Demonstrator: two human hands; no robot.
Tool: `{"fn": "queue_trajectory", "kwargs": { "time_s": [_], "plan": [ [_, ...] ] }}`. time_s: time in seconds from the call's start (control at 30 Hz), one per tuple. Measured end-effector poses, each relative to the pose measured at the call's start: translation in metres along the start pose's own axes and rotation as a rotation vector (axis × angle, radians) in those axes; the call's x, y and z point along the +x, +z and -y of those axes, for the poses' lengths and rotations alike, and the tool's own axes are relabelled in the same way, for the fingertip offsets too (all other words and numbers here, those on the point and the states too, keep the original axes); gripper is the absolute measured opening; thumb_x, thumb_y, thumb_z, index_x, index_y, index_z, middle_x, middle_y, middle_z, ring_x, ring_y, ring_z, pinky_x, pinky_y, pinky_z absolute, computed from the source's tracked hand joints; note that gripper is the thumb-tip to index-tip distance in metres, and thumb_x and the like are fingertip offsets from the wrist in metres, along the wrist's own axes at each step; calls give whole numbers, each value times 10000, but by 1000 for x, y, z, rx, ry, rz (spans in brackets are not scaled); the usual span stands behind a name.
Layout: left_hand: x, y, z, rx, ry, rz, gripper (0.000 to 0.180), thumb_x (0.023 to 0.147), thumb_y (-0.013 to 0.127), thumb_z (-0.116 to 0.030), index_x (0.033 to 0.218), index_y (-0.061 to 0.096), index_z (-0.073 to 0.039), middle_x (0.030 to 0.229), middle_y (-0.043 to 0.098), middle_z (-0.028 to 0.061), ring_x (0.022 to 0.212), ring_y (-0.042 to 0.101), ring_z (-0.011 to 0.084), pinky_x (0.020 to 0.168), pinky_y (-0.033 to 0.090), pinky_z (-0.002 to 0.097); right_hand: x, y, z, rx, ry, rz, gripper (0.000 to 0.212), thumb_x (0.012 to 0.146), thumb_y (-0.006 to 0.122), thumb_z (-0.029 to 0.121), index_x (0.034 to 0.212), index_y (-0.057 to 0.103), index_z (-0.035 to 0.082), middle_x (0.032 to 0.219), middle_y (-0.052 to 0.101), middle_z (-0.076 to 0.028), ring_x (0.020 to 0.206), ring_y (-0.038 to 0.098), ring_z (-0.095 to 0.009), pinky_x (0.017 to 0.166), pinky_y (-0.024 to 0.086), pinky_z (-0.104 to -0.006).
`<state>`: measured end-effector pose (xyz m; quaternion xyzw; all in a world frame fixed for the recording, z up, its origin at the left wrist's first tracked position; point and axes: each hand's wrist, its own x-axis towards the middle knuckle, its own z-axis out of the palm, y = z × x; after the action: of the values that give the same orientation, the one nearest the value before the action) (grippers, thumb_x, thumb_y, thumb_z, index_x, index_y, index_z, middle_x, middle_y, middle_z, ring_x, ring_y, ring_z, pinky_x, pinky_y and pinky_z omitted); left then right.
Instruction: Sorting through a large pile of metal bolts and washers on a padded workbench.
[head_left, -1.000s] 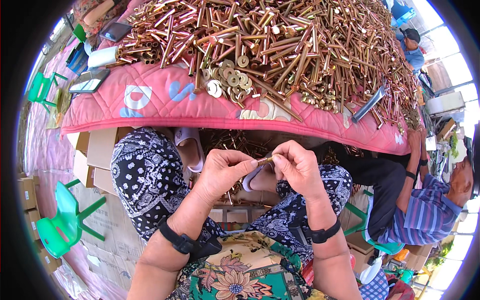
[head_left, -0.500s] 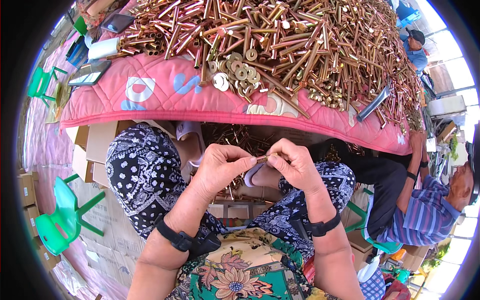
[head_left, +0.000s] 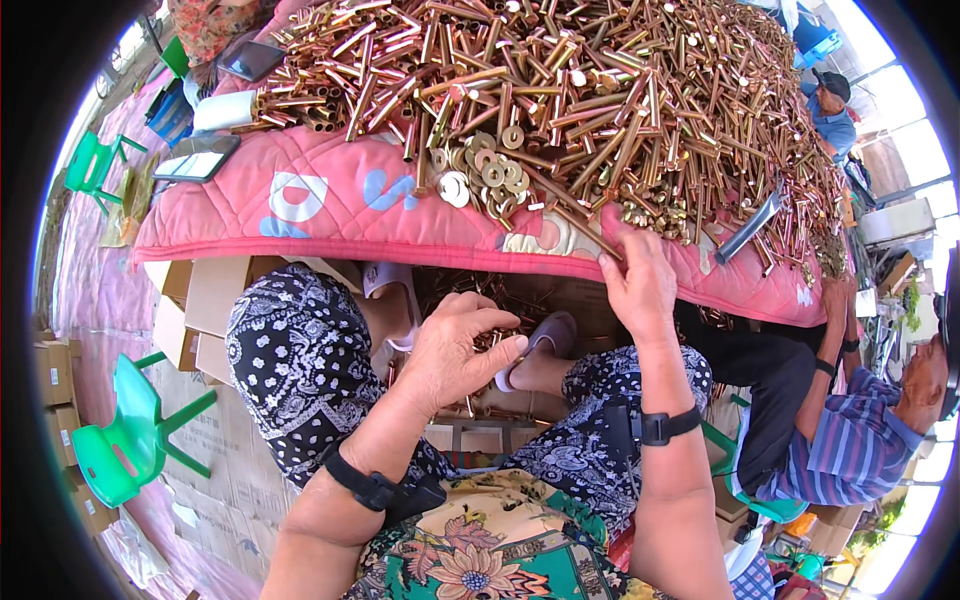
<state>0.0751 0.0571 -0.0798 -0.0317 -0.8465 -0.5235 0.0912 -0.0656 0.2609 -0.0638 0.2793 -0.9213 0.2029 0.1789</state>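
Observation:
My left hand (head_left: 455, 350) hovers over the gap between my knees, its thumb and forefinger parted. Nothing shows clearly between them; brass-coloured pieces on the ground lie behind. At the quilt's front edge is my right hand (head_left: 642, 288), thumb and fingers apart. Its fingertips reach a small heap of brass-coloured nuts (head_left: 648, 216), and the end of a long bolt (head_left: 582, 232) lies between thumb and forefinger without visibly being lifted. Left of that bolt sits a pile of flat washers (head_left: 492, 172). Behind spreads a great heap of brass-coloured bolts and sleeves (head_left: 600, 90).
A pink quilt (head_left: 400, 235) covers the work surface. On it rest a phone (head_left: 198, 160) and a grey metal tube (head_left: 748, 230). A green chair (head_left: 125, 435) and cartons (head_left: 205, 290) stand at left. A co-worker in a striped shirt (head_left: 850, 445) sits close on my right.
My hands have separated; the small brass piece between them no longer shows. The right hand has moved forward to the nuts at the quilt's edge. The left stays over the gap, fingers now parted.

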Motion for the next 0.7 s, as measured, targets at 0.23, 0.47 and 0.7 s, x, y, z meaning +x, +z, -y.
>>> {"fn": "queue_trajectory", "kwargs": {
  "time_s": [0.23,0.47,0.7],
  "plan": [
    [0,5,-4,86,41,-263,230,780,660,-147,972,645,-22,971,602,143,902,576,299,791,467,353,-9,-16,-3,169,-93,8,83,783,584,33,855,543,25,778,533,-141,698,556,-345,597,441,-399],
    [-2,12,-9,29,-128,-43,250,842,604,-260,987,606,-57,771,589,88,678,573,267,644,486,366,-3,-24,58,704,-152,473,89,794,607,61,844,567,-1,725,570,-133,650,578,-311,580,459,-363],
    [2,7,13,-755,-663,-231,340,953,476,-325,809,571,-32,528,328,-89,430,248,2,386,172,180,46,52,77,300,50,-9,239,745,706,233,776,591,26,595,601,-130,548,600,-318,512,470,-388]
  ]
}}
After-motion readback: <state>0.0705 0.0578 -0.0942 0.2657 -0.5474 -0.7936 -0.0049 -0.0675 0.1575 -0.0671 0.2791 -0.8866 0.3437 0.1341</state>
